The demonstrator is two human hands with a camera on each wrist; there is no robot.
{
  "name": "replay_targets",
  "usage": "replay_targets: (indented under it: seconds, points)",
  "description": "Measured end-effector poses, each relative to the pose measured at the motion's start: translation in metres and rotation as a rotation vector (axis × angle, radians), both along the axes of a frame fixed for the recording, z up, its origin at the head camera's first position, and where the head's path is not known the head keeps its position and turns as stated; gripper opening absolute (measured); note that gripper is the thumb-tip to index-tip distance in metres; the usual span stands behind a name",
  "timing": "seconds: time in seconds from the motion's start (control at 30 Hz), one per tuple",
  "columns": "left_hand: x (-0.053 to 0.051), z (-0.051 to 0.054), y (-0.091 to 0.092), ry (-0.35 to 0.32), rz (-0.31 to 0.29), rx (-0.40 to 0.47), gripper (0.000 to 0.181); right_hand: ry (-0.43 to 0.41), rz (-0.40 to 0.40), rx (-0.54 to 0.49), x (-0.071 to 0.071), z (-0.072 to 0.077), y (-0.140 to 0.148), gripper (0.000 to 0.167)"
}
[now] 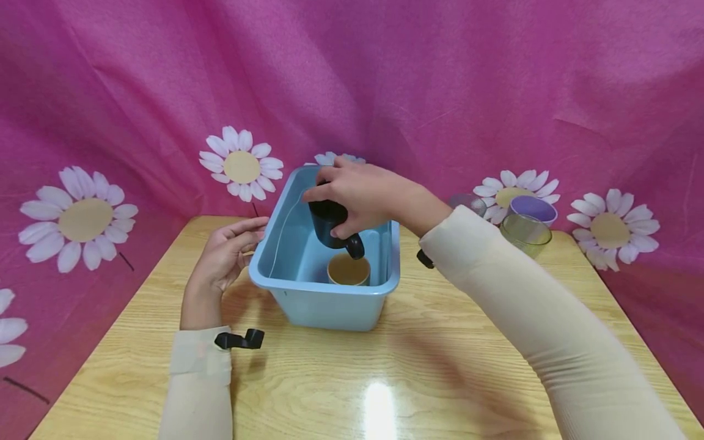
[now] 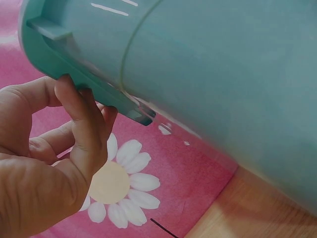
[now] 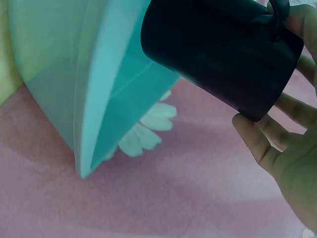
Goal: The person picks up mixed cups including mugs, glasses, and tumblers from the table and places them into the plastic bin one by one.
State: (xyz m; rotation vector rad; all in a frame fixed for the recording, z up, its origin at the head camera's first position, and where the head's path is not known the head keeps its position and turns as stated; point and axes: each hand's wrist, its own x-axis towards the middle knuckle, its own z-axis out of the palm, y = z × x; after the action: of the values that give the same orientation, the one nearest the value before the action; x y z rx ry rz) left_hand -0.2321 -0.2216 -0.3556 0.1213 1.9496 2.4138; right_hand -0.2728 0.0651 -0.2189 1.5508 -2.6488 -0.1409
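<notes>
My right hand (image 1: pixel 363 192) grips a black mug (image 1: pixel 326 220) by one end, inside the mouth of a light blue tub (image 1: pixel 324 288). The mug tilts, its handle (image 1: pixel 354 246) pointing toward the front; its opening does not show. Fingers and thumb spread around the mug's end in the right wrist view. Below it in the tub stands a cup with a tan inside (image 1: pixel 349 269), upright near the front wall. My left hand (image 1: pixel 222 256) holds the tub's left rim from outside, bent fingertips against the lip (image 2: pixel 99 99) in the left wrist view.
Right of the tub, partly behind my right sleeve, stand a purple cup (image 1: pixel 533 209), a greenish clear glass (image 1: pixel 525 237) and another clear glass (image 1: pixel 467 203). A pink flowered cloth (image 1: pixel 385 73) hangs behind the wooden table (image 1: pixel 308 379). A black mount (image 1: pixel 239 339) projects from my left wrist.
</notes>
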Motion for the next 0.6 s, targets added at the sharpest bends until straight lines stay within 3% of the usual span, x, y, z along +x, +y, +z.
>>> replay_targets:
  seconds: [0.33, 0.6]
  points:
    - [0.001, 0.001, -0.001, -0.008, -0.002, -0.019, 0.049, -0.009, 0.017, -0.005, 0.000, -0.019, -0.020, 0.071]
    - [0.000, 0.000, 0.000, -0.008, 0.003, -0.027, 0.046, -0.019, 0.022, -0.005, 0.000, -0.029, -0.028, 0.073]
